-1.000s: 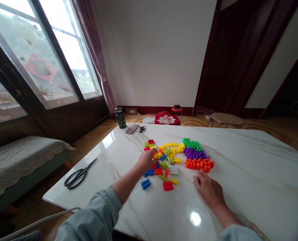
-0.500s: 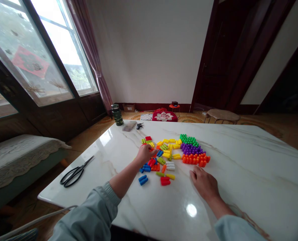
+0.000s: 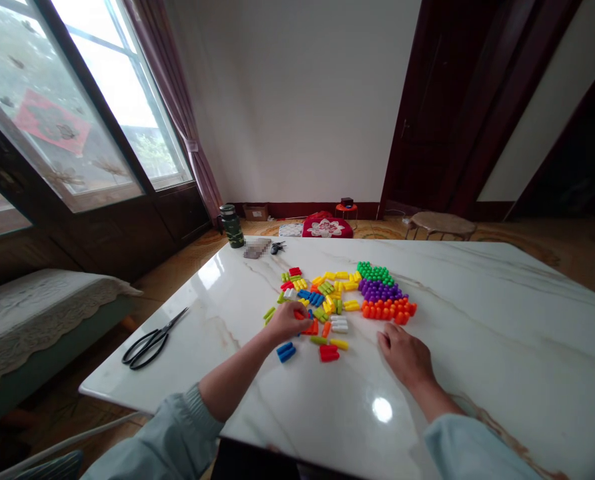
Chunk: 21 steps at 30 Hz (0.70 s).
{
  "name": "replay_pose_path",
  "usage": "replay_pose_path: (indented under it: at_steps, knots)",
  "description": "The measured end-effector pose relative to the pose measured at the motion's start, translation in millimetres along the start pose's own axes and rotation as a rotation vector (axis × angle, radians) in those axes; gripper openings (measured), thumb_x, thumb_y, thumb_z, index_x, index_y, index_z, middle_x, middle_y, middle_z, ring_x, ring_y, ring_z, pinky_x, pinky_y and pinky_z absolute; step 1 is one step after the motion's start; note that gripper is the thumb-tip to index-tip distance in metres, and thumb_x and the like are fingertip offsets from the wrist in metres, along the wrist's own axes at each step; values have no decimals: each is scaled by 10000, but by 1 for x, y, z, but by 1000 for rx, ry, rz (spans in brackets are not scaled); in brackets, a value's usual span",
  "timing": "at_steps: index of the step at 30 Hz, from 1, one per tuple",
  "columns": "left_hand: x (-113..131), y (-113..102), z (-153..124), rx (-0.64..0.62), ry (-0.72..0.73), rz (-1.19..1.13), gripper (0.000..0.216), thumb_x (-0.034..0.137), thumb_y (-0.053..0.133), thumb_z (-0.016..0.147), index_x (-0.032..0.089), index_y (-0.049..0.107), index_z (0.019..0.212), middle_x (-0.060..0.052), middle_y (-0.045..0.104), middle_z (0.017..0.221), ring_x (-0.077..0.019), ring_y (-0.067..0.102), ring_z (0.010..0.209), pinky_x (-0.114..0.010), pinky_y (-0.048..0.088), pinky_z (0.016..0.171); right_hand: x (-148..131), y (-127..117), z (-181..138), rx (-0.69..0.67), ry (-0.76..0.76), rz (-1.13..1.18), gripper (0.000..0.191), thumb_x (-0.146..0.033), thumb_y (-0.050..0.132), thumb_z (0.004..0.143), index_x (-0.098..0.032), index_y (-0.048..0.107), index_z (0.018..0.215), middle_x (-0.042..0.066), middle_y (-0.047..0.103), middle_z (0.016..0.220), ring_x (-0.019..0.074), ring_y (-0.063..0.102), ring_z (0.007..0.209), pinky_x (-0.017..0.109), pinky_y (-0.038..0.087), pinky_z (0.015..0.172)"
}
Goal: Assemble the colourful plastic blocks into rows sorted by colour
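Observation:
Loose coloured plastic pegs (image 3: 322,297) lie scattered near the middle of a white marble table (image 3: 477,347). To their right stands a joined block of green pegs (image 3: 375,273), purple pegs (image 3: 380,291) and orange pegs (image 3: 387,310) in rows. My left hand (image 3: 287,322) rests at the near left of the scatter, its fingers curled over red and blue pegs; what it grips is hidden. My right hand (image 3: 405,353) lies flat on the table, fingers out, just in front of the orange row, holding nothing.
Black scissors (image 3: 150,340) lie near the table's left edge. A dark green bottle (image 3: 232,227), a flat blurred object (image 3: 257,248) and keys (image 3: 276,248) sit at the far left corner. A bench (image 3: 42,313) stands on the left; a low stool (image 3: 440,225) and red cushion (image 3: 326,228) beyond.
My left hand has drawn back toward me from the far side of the scatter to its near left edge. Several blue pegs now show where it was. My right hand has barely moved.

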<state>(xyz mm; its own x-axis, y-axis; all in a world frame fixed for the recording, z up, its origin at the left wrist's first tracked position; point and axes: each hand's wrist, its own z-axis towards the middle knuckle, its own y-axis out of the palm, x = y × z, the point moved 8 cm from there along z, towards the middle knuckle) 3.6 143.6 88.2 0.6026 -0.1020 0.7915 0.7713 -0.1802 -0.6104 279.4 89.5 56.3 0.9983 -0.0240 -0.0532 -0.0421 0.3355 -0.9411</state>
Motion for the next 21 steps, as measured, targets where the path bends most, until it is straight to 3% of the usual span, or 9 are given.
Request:
replay_pose_path:
  at_steps: [1,3,5,7,15,21]
  knots:
    - [2,3,-3,10,51,107,131,284,691,681,180,652,751,-19,615,731,-185,605,748,-271,471,664,0,0,0,-1,0,0,211,-286,444,936,-180,610,860,40,699,886,134,620,667,264,256,550]
    - [9,12,-9,26,174,349,271,219,651,702,218,683,971,-43,641,942,-208,616,858,-297,482,743,0,0,0,0,0,2,212,-284,441,936,-178,609,864,42,699,888,136,619,665,267,255,552]
    - [14,22,-15,23,277,578,460,216,594,756,251,604,1215,-74,597,1141,-231,610,964,-320,493,798,0,0,0,3,-4,6,213,-283,439,936,-177,609,862,43,698,886,137,617,661,269,253,551]
    - [14,29,-16,10,305,693,514,240,568,795,251,539,1308,-96,540,1241,-253,582,1061,-332,497,839,0,0,-1,9,-8,6,213,-281,438,935,-176,609,861,43,696,881,137,612,654,272,249,548]
    - [18,42,-9,-58,388,831,330,293,447,915,200,575,1204,-122,545,1189,-235,581,972,-323,494,805,1,1,0,18,-3,6,212,-279,443,933,-178,613,858,37,697,881,132,609,650,273,241,544]
    - [16,31,-8,-24,474,670,283,334,466,929,229,653,1113,-80,598,1114,-201,619,900,-298,497,769,-1,-2,0,21,3,8,199,-275,457,925,-177,619,863,42,698,875,131,607,656,272,247,548]
